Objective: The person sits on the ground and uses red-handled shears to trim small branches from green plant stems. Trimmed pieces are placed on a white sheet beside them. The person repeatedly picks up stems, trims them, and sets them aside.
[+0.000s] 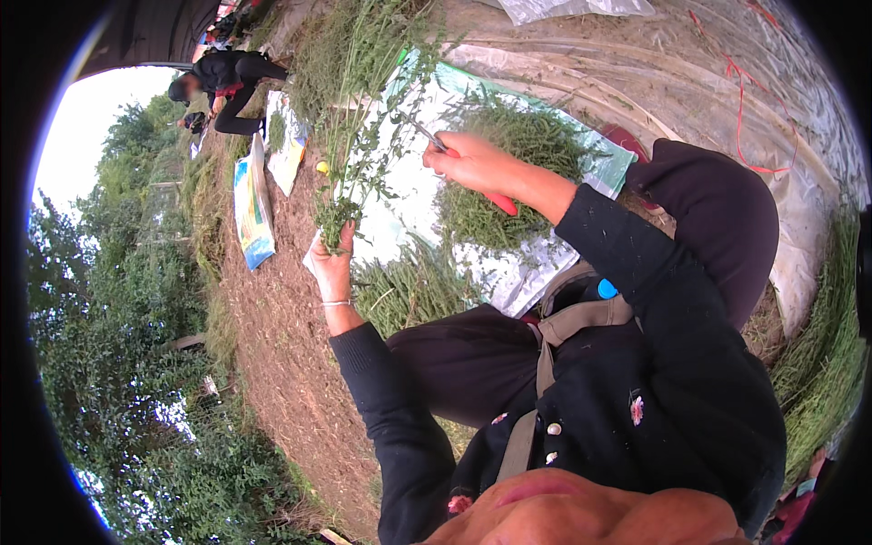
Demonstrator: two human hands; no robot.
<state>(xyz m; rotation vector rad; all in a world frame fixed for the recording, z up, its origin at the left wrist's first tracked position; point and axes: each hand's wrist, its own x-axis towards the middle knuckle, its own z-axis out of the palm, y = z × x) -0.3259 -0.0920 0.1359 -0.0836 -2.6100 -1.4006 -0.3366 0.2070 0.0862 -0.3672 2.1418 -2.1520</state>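
A leafy bunch of long green plant stems point(337, 211) is gripped near its leafy end by my left hand point(334, 262). The stems run up and away from the hand. In my right hand point(470, 163) is a pair of red-handled shears point(502, 203), with the metal blades pointing toward the stems. Whether the blades meet a stem is too fine to tell. Below the right hand, cut green sprigs point(531, 143) lie heaped on a white and green plastic sheet point(402, 204). More sprigs point(415, 286) lie by my knee.
A pile of uncut plants point(327, 61) lies at the top. Printed sacks point(253, 204) rest on bare soil point(286, 340) to the left. Another person point(231, 85) crouches at upper left. Crumpled clear plastic film point(681, 75) with red string point(741, 129) covers the ground at upper right.
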